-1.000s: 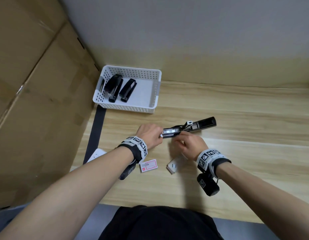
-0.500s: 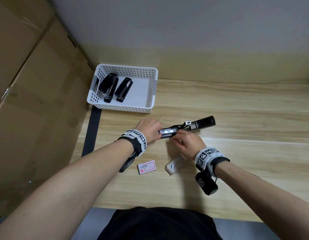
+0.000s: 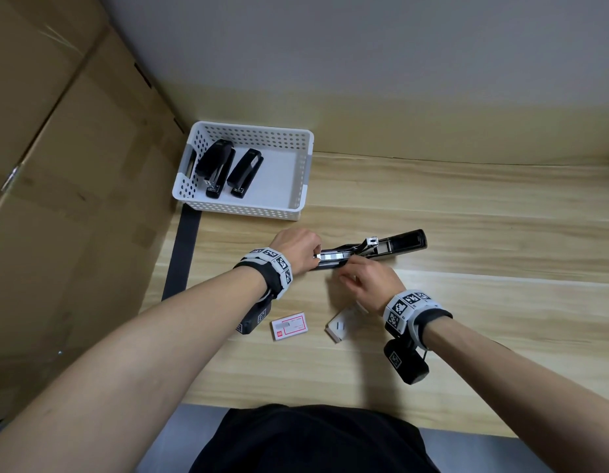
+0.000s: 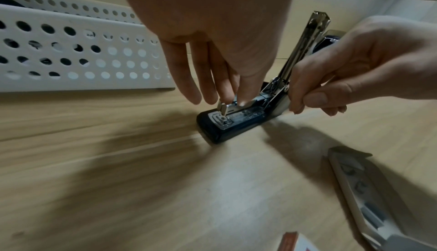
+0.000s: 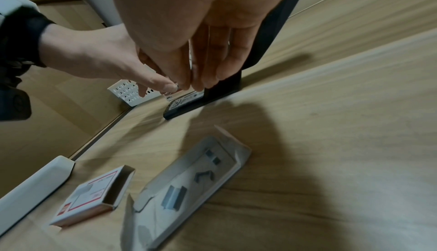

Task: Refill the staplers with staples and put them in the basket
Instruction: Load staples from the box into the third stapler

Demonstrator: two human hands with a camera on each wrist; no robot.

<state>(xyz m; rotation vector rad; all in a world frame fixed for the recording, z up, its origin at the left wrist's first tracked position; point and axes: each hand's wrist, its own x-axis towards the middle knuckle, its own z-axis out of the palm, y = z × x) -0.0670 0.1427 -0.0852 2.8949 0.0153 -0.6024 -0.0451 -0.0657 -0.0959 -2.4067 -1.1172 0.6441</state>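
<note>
A black stapler (image 3: 403, 243) lies swung open flat on the wooden table, its metal magazine (image 3: 332, 256) facing up. My left hand (image 3: 316, 256) pinches the magazine's front end (image 4: 223, 105) with thumb and fingertips. My right hand (image 3: 347, 265) grips the stapler's side near the hinge (image 4: 282, 94), fingers curled; whether it also holds staples is hidden. The white perforated basket (image 3: 301, 179) at the back left holds two black staplers (image 3: 216, 165) (image 3: 245, 172). A staple box sleeve (image 3: 289, 326) and its open tray (image 5: 170, 197) with loose staple strips lie near me.
A cardboard wall (image 3: 64, 186) closes off the left side, and a dark strip (image 3: 183, 254) runs along the table's left edge. A plain wall stands behind the table. Bare wood stretches to the right of the stapler.
Both hands stay on the open stapler. My right hand has edged slightly left along the magazine. The head view has shifted a little.
</note>
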